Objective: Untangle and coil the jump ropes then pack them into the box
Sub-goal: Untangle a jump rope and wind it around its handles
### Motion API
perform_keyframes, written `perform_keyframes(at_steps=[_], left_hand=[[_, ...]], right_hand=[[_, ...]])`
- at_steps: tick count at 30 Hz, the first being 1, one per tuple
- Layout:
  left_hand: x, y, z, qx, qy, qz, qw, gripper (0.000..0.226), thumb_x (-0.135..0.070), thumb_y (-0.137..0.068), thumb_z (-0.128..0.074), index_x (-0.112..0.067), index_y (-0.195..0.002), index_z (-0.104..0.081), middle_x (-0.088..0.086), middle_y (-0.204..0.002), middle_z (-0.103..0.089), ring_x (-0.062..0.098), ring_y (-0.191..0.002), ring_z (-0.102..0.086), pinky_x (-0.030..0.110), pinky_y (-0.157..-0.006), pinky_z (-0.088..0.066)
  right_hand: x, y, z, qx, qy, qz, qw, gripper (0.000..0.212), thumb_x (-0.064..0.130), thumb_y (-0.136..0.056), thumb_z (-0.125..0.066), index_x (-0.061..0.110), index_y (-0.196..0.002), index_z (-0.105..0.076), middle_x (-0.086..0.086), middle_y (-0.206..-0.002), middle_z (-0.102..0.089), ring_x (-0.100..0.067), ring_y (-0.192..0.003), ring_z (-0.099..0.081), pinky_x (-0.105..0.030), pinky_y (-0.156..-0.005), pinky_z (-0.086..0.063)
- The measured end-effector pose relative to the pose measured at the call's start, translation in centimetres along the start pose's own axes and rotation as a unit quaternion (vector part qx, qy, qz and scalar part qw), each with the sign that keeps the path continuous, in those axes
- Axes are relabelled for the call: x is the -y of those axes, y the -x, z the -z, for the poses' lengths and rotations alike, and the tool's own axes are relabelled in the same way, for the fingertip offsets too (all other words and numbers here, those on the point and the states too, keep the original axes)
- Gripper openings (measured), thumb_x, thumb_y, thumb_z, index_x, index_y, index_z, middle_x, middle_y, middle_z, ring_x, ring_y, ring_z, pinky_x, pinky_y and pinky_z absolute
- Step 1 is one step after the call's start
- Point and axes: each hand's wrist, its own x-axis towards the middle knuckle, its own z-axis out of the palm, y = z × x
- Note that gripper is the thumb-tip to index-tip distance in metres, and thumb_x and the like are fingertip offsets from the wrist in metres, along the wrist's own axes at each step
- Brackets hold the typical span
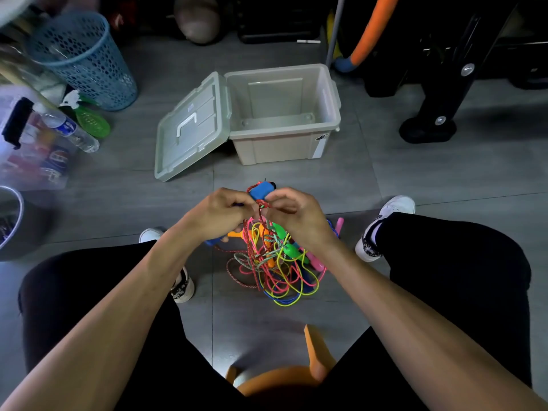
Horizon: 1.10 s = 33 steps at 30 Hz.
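- Person sits on an orange stool [314,360], both forearms stretched out over the grey tile floor [415,179].
- Landmark: open beige box [278,146] on the floor ahead of the hands, nothing visible inside, its lid [189,129] flipped open and resting on the box's left side.
- Left hand [219,212] just on the near side of the box, fingers curled, pinching a red braided rope [261,209].
- Right hand [293,212] beside it, almost touching the left; fingers curled, pinching the same red rope at a knot near a blue handle [261,191].
- Blue handle sticks up between the two hands, towards the box.
- Red rope hangs from the pinch down into the tangled pile of jump ropes [278,262], which lies on the floor nearer the person than the box, between the shoes.
- Pile: yellow, pink, blue, grey-green cords, with green, pink, orange handles mixed in; not coiled, none in the box.
- White shoes [385,221] either side of the pile.
- Left of the box: blue mesh basket [86,60], plastic bottle [71,130] lying down, clear bin with items, blurred.
- Behind and right of the box: orange foam tube [370,28], black equipment base [427,129].
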Motion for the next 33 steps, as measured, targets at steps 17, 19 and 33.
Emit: perform_keyframes(at_steps=[17,19,33], left_hand=[[1.6,-1.6,-0.8,-0.060,-0.178,-0.031,0.982,0.017,-0.032,-0.090,-0.060,-0.038,-0.076,-0.067,-0.006,-0.087,-0.067,0.015,-0.078,-0.063,0.030,-0.076,-0.052],[1.8,-1.9,-1.0,-0.065,-0.197,-0.015,0.978,0.014,-0.032,-0.090,-0.059,-0.038,-0.080,-0.067,-0.005,-0.090,-0.065,0.016,-0.079,-0.064,0.031,-0.075,-0.052],[3.7,-4.2,-3.2,-0.077,-0.373,0.102,0.919,0.031,-0.033,-0.089,-0.048,-0.018,-0.113,-0.062,0.003,-0.106,-0.066,0.025,-0.089,-0.064,0.032,-0.074,-0.051]], right_hand=[[0.9,-1.8,3.0,-0.157,-0.110,-0.244,0.951,0.025,0.009,-0.087,-0.047,0.007,-0.064,-0.057,-0.005,-0.060,-0.058,-0.017,-0.054,-0.055,-0.025,-0.053,-0.047],[1.1,-2.2,4.1,-0.146,-0.216,-0.277,0.925,0.029,0.011,-0.086,-0.043,0.013,-0.057,-0.047,-0.002,-0.053,-0.053,-0.016,-0.052,-0.053,-0.026,-0.053,-0.047],[1.7,-1.7,5.8,-0.145,-0.386,-0.191,0.891,0.016,0.008,-0.098,-0.048,0.017,-0.106,-0.058,0.000,-0.064,-0.057,-0.007,-0.035,-0.031,-0.018,-0.041,-0.036]])
